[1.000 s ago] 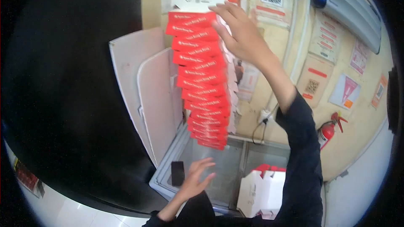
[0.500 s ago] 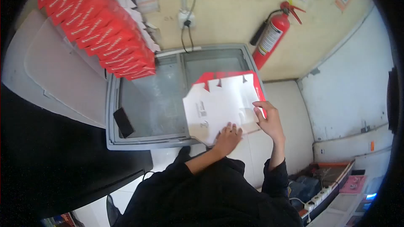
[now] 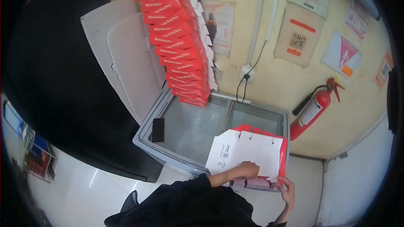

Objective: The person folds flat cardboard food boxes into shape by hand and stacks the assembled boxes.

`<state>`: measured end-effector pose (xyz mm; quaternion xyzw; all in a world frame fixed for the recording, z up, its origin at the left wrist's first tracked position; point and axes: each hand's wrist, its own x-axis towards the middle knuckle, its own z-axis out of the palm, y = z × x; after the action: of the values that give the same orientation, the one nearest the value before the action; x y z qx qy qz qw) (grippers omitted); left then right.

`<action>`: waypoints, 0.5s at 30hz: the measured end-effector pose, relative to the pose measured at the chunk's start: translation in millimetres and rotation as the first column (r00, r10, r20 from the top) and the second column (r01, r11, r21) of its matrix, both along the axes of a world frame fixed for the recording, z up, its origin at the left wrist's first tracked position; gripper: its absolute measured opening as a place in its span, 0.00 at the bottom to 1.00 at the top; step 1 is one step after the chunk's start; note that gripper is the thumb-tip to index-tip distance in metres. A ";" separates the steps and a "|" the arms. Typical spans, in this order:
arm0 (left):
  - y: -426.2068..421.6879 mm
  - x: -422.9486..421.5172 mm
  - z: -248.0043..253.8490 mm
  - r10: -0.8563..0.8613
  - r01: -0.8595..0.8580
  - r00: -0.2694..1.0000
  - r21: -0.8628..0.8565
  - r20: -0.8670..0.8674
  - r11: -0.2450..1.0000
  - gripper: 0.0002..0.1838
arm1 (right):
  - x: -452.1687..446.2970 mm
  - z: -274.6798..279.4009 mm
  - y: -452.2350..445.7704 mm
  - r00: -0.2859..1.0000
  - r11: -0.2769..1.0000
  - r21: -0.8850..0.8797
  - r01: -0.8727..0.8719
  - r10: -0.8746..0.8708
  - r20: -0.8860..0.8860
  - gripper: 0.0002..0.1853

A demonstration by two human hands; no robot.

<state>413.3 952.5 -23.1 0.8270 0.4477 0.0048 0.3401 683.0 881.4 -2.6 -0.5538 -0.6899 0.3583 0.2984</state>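
A part-folded cardboard box, white inside and red outside, lies over the front right of a glass-topped chest freezer. My left hand rests on its white inner face near the front edge, fingers curled into a fist; whether they hold anything is hidden. At the front right corner, my right hand has its thumb and fingers closed on a small flap of the box. Slits show along the far edge, and a red side stands up on the right.
A tall stack of red boxes stands on the freezer's back left. A black phone lies on the glass. Beyond the right end, a fire extinguisher is by the wall. White panels lean at the left; a cable hangs from a socket.
My view has swung left and up. My left hand has gone from spread flat to curled on the board. My right hand has moved from the right edge to the front right corner flap.
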 end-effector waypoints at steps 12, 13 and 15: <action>5.6 -27.5 20.4 0.371 -0.142 0.771 -0.427 0.518 0.893 0.11 | 16.6 -0.4 21.7 0.914 0.983 0.178 0.047 0.030 -0.404 0.14; 1.8 -21.9 9.5 0.241 -0.212 0.732 -0.123 0.638 0.970 0.12 | 5.1 10.9 23.4 0.915 0.979 0.181 0.094 -0.013 -0.403 0.14; -10.9 -18.0 27.3 0.277 -0.311 0.719 -0.061 0.638 0.949 0.13 | -16.6 27.3 33.5 0.940 0.945 0.282 0.164 -0.063 -0.336 0.12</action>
<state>395.3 941.5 4.2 0.7023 0.4303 0.3505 0.4458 666.3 914.8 24.6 -0.4744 -0.6453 0.3147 0.5094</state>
